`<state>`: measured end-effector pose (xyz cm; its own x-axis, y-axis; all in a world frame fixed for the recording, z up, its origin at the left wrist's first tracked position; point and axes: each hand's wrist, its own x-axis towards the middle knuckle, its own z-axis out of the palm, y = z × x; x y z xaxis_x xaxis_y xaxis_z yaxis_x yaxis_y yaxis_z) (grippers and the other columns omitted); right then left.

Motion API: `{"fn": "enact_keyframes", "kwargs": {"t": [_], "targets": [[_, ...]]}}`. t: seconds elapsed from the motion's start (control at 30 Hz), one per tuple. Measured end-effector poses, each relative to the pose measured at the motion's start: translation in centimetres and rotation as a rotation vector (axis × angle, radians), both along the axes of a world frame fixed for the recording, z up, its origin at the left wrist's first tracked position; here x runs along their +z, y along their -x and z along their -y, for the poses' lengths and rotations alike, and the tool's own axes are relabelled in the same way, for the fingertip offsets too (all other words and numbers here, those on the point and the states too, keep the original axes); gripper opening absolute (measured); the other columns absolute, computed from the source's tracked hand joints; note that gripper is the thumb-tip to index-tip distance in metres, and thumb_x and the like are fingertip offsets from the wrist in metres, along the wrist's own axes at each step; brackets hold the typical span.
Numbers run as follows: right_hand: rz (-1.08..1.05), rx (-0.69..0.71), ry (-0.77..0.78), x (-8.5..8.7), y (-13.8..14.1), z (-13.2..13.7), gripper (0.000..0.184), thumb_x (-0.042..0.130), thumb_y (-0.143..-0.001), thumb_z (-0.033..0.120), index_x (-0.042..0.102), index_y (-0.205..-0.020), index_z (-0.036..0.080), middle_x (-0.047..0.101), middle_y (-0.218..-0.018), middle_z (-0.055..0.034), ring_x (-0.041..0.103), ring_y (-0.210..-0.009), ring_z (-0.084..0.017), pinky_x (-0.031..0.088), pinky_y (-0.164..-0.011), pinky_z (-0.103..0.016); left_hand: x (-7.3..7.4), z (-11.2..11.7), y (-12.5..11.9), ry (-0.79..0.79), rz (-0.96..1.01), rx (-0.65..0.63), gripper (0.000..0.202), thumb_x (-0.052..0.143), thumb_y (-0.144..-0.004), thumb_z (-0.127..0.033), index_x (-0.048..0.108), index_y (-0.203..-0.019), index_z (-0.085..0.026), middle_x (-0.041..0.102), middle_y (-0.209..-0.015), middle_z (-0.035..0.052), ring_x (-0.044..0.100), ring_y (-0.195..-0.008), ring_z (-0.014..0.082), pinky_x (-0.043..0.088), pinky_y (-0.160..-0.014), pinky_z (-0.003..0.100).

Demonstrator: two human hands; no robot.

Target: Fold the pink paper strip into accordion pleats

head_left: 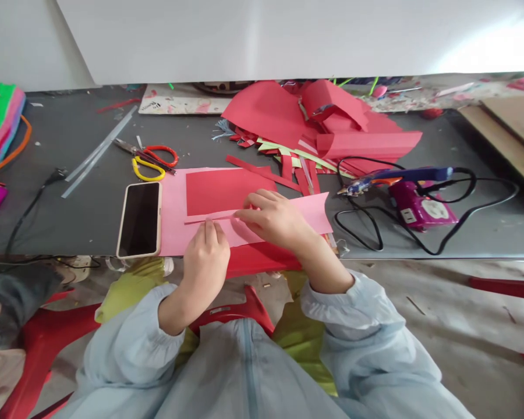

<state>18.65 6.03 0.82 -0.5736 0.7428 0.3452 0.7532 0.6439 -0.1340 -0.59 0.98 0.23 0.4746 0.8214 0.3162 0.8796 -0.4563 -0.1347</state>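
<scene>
A sheet of pink paper (314, 213) lies along the table's front edge, its far edge turned up into a narrow fold. My left hand (206, 259) presses its closed fingertips on this fold near the left end. Just to the right, my right hand (277, 218) pinches the same edge between thumb and bent fingers; part of the fold is hidden beneath it. Behind the fold, a red paper rectangle (222, 189) rests on another pink sheet (173, 221). A phone (140, 220) with a dark screen overlaps that sheet's left side.
Scissors (151, 160) and pliers (126, 146) lie behind the phone. Red paper scraps (279, 116) pile up at the back. To the right are a blue glue gun (402, 176), a purple power socket (423, 203) and looping black cable. Clear glue sticks (98, 152) lie left.
</scene>
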Motion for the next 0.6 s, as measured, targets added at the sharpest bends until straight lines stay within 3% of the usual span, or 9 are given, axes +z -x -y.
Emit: {"fn": "enact_keyframes", "kwargs": {"t": [0.23, 0.5, 0.6], "targets": [[-0.09, 0.011, 0.076, 0.8, 1.3, -0.4, 0.024, 0.049, -0.095, 0.015, 0.07, -0.106, 0.014, 0.07, -0.095, -0.0107, 0.059, -0.089, -0.023, 0.046, -0.076, -0.034, 0.7, 0.0, 0.0, 0.031, -0.049, 0.011, 0.037, 0.043, -0.087, 0.004, 0.068, -0.114, 0.0, 0.069, -0.116, 0.027, 0.071, -0.102, 0.0291, 0.061, -0.082, 0.034], [-0.115, -0.05, 0.417, 3.9, -1.3, 0.2, 0.018, 0.056, -0.093, 0.021, 0.07, -0.103, 0.017, 0.072, -0.1, -0.0078, 0.066, -0.095, -0.023, 0.049, -0.08, -0.033, 0.6, 0.2, -0.2, -0.074, -0.114, 0.001, 0.035, 0.043, -0.087, 0.003, 0.068, -0.111, 0.0, 0.071, -0.113, 0.0231, 0.072, -0.099, 0.028, 0.062, -0.078, 0.033], [-0.132, -0.091, 0.413, 5.2, -0.8, 0.5, 0.02, 0.052, -0.094, 0.018, 0.07, -0.103, 0.016, 0.074, -0.1, -0.0074, 0.067, -0.093, -0.022, 0.047, -0.078, -0.032, 0.5, 0.2, -0.2, -0.072, -0.122, 0.0, 0.033, 0.043, -0.087, 0.002, 0.068, -0.109, -0.001, 0.072, -0.112, 0.0221, 0.072, -0.101, 0.0274, 0.062, -0.082, 0.033]]}}
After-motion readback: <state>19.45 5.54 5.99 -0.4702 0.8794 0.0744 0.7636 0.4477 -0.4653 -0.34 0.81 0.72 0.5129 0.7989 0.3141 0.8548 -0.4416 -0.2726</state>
